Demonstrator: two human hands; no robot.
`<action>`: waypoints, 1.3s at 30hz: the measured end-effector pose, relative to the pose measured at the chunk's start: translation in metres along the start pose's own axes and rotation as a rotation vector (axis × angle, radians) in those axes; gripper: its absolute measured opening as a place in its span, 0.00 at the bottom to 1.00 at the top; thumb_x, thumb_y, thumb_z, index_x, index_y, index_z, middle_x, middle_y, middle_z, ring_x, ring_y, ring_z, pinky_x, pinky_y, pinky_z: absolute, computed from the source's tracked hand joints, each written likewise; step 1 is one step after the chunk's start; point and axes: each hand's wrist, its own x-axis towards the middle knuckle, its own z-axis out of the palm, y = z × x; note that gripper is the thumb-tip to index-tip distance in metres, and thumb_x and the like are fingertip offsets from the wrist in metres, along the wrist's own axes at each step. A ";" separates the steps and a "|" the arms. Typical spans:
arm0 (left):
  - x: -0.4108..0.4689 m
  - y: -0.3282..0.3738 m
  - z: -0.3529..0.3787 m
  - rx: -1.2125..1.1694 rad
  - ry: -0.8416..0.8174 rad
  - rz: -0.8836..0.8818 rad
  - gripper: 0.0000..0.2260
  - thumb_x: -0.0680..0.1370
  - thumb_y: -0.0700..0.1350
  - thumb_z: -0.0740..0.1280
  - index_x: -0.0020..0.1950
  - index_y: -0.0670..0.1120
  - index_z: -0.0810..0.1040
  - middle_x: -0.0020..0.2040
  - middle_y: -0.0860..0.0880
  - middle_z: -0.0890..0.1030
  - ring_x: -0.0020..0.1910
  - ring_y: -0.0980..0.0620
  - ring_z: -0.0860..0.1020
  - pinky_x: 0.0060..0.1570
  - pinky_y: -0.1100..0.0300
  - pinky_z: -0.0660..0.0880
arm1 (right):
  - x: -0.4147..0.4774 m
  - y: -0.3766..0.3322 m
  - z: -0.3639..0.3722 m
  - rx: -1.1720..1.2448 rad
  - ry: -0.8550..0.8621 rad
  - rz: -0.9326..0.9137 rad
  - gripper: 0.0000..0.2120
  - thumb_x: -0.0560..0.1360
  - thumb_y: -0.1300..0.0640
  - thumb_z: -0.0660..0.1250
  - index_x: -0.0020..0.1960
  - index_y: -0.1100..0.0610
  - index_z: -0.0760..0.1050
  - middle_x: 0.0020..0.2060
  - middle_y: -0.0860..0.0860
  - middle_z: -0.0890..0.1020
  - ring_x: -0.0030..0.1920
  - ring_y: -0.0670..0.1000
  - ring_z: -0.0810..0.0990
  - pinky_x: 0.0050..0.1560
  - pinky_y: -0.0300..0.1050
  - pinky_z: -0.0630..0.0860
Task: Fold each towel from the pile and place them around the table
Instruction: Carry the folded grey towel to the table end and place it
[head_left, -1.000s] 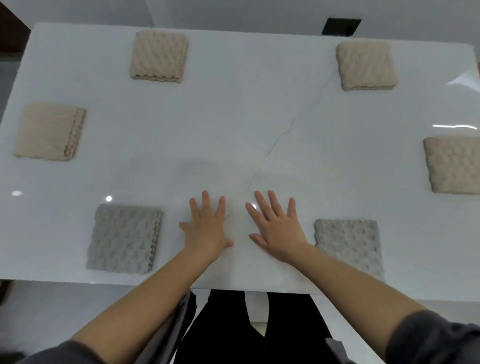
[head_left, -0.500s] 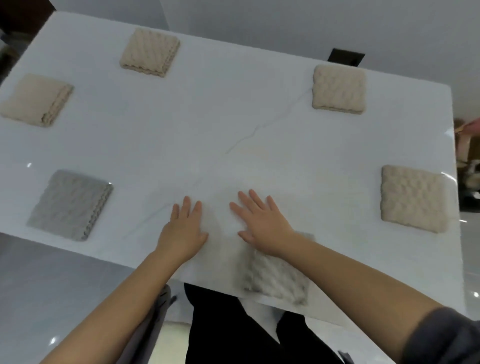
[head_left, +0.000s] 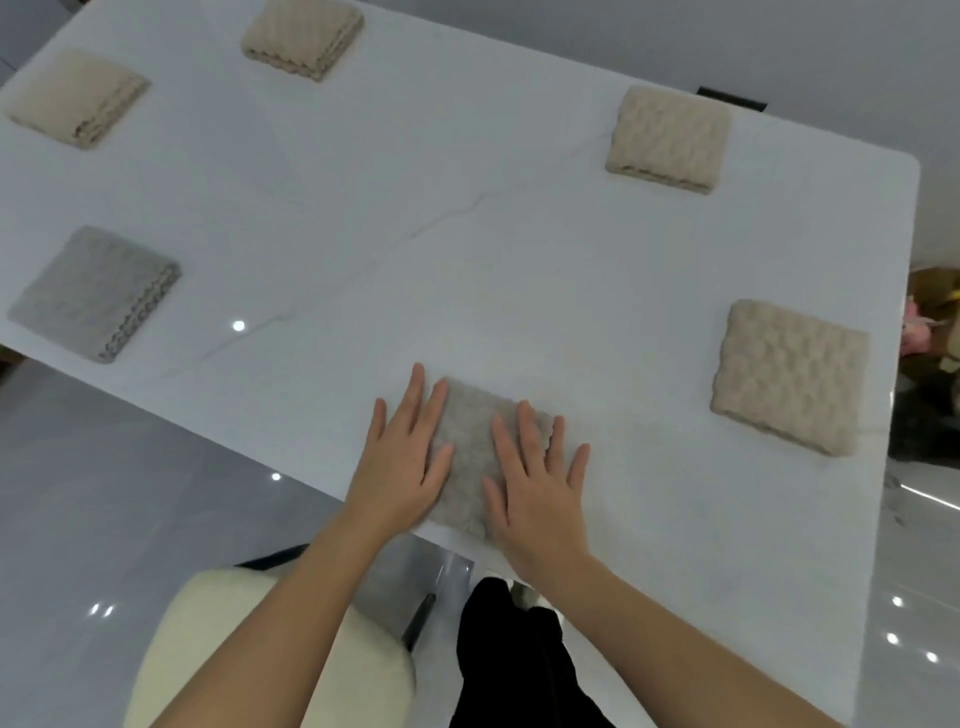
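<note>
The grey towel (head_left: 470, 441) lies folded and flat at the near edge of the table (head_left: 467, 260), a little right of its middle. Both hands rest on it with palms down and fingers straight and spread, grasping nothing. The left hand (head_left: 400, 467) covers the towel's left edge, its outer fingers on bare tabletop. The right hand (head_left: 540, 493) covers the right part, its little finger reaching past the right edge. A strip of towel shows between the two hands.

Five more folded towels sit well apart round the white table. The second grey towel (head_left: 93, 293) is at the near left, the left beige towel (head_left: 78, 98) at the far left, the far beige towel (head_left: 301, 39) at the far edge, the corner beige towel (head_left: 667, 140) at the far right and the right beige towel (head_left: 789, 376) at the right edge.

Below the near edge stands a cream chair (head_left: 270, 649), under the left forearm, on a glossy grey floor (head_left: 104, 493).
</note>
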 end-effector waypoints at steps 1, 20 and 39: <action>0.002 -0.001 0.002 0.011 0.003 0.030 0.29 0.81 0.57 0.46 0.80 0.52 0.42 0.79 0.51 0.36 0.74 0.66 0.37 0.77 0.46 0.43 | -0.001 -0.002 0.006 0.014 0.024 0.017 0.28 0.81 0.44 0.49 0.79 0.50 0.50 0.79 0.53 0.51 0.77 0.65 0.49 0.72 0.71 0.49; 0.026 -0.014 0.003 0.171 -0.025 0.231 0.26 0.82 0.53 0.44 0.79 0.52 0.42 0.80 0.50 0.42 0.79 0.53 0.47 0.75 0.41 0.39 | 0.015 -0.037 0.038 0.075 0.223 0.282 0.28 0.81 0.45 0.49 0.79 0.49 0.52 0.79 0.54 0.48 0.78 0.62 0.43 0.73 0.68 0.38; 0.027 -0.013 0.006 0.206 0.005 0.241 0.25 0.82 0.52 0.44 0.79 0.50 0.43 0.80 0.48 0.44 0.79 0.48 0.46 0.73 0.35 0.41 | 0.017 -0.032 0.024 0.045 0.107 0.257 0.27 0.82 0.42 0.44 0.79 0.45 0.47 0.79 0.52 0.44 0.78 0.62 0.41 0.72 0.71 0.38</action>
